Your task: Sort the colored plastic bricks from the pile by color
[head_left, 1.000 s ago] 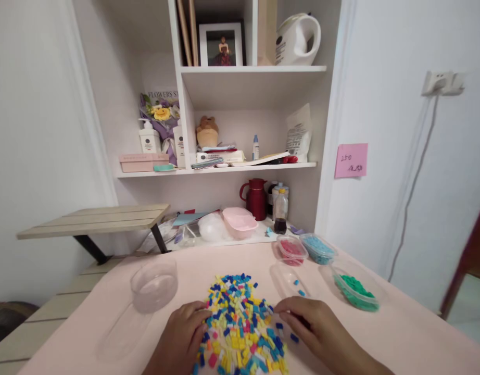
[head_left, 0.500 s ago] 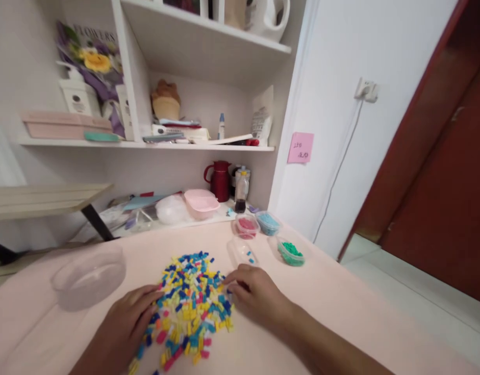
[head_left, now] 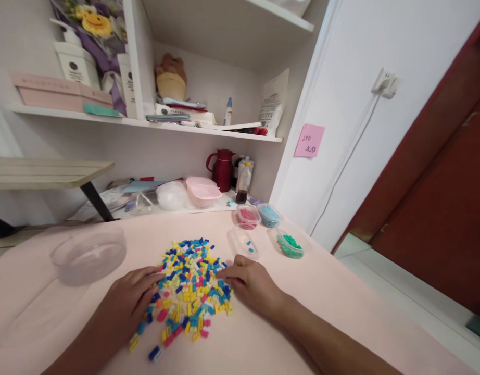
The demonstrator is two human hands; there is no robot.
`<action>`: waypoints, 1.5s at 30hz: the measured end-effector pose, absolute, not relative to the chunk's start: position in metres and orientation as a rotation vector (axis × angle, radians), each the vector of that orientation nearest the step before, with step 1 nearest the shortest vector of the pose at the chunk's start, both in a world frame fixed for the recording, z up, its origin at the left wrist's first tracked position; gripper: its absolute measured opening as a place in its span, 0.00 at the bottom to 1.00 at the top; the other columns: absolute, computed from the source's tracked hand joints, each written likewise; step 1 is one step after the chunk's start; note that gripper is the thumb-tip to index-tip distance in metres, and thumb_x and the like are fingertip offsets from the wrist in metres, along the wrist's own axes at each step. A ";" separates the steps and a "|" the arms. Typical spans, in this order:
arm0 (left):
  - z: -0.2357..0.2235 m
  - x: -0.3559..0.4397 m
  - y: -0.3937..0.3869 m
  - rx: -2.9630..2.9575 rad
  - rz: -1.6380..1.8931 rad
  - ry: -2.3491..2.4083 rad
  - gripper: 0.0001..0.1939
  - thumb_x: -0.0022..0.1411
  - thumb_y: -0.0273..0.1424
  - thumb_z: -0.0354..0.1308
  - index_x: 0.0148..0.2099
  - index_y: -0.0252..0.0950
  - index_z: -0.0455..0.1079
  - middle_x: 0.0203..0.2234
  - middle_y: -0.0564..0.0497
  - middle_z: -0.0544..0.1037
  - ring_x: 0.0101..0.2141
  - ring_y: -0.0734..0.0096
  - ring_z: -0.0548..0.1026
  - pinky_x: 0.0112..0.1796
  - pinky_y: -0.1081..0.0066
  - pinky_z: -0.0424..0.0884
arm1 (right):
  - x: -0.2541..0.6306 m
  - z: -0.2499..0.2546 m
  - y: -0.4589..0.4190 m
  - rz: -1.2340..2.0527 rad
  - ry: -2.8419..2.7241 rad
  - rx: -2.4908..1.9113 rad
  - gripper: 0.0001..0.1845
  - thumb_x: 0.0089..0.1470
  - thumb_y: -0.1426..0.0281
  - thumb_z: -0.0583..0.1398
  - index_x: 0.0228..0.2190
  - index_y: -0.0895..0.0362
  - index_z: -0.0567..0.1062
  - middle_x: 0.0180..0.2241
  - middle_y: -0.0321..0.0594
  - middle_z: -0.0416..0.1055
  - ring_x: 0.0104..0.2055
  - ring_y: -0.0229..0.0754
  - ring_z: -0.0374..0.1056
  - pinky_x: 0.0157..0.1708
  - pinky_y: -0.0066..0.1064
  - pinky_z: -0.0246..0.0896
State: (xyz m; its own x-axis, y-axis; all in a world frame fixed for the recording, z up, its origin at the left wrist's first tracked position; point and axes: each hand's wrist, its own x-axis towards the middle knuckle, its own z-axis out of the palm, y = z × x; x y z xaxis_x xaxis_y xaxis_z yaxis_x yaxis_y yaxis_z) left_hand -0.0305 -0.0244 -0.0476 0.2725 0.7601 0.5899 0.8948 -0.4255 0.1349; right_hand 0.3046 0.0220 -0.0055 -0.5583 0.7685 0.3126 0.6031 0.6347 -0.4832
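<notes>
A spread pile of small building bricks [head_left: 195,291] in yellow, blue, teal, white and pink lies on the pale pink tabletop. My left hand [head_left: 131,292] rests at the pile's left edge with its fingers stretched out and nothing held. On the opposite side, my right hand [head_left: 252,284] has its index finger extended, the tip touching bricks. Its thumb sits below, apart from that finger, and the other fingers are curled. Just beyond it, a clear tray [head_left: 243,251] holds a few blue pieces. One dark blue brick [head_left: 154,353] lies apart near the front.
Behind the right hand stand tubs of red pieces [head_left: 248,217], light blue pieces [head_left: 269,216] and green pieces [head_left: 290,246]. A large clear bowl [head_left: 88,259] is at left. Along the back are a pink basket [head_left: 203,190], a red jug [head_left: 223,172] and a bottle [head_left: 243,183].
The camera view has shifted, tilting down. My right index finger has stretched a little further left into the pile's edge. The left hand stays beside the pile.
</notes>
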 end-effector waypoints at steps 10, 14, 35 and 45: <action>-0.050 -0.030 -0.025 -2.308 -0.872 -1.585 0.17 0.65 0.42 0.48 0.48 0.49 0.76 0.49 0.53 0.80 0.48 0.64 0.77 0.47 0.64 0.73 | 0.304 0.004 0.021 0.415 -2.385 -1.086 0.17 0.54 0.78 0.58 0.38 0.48 0.81 0.35 0.35 0.71 0.35 0.36 0.69 0.37 0.25 0.59; -0.048 -0.030 -0.025 -2.300 -0.874 -1.553 0.16 0.65 0.41 0.49 0.49 0.50 0.75 0.48 0.54 0.80 0.47 0.64 0.77 0.46 0.65 0.73 | 0.307 0.003 0.023 0.449 -2.428 -1.078 0.17 0.55 0.75 0.58 0.42 0.46 0.80 0.36 0.36 0.71 0.37 0.37 0.70 0.39 0.25 0.59; -0.045 -0.033 -0.023 -2.252 -0.888 -1.418 0.16 0.64 0.43 0.50 0.49 0.53 0.76 0.46 0.56 0.82 0.43 0.66 0.80 0.42 0.70 0.77 | 0.326 0.024 0.035 0.404 -2.023 -1.029 0.06 0.53 0.76 0.60 0.31 0.54 0.75 0.30 0.35 0.67 0.28 0.35 0.62 0.30 0.26 0.56; -0.043 -0.041 -0.019 -2.313 -0.784 -1.394 0.16 0.62 0.42 0.54 0.51 0.54 0.75 0.47 0.57 0.81 0.44 0.65 0.80 0.42 0.71 0.78 | 0.348 0.025 0.055 0.243 -1.739 -1.168 0.07 0.56 0.70 0.58 0.36 0.54 0.77 0.29 0.35 0.67 0.25 0.37 0.61 0.30 0.30 0.58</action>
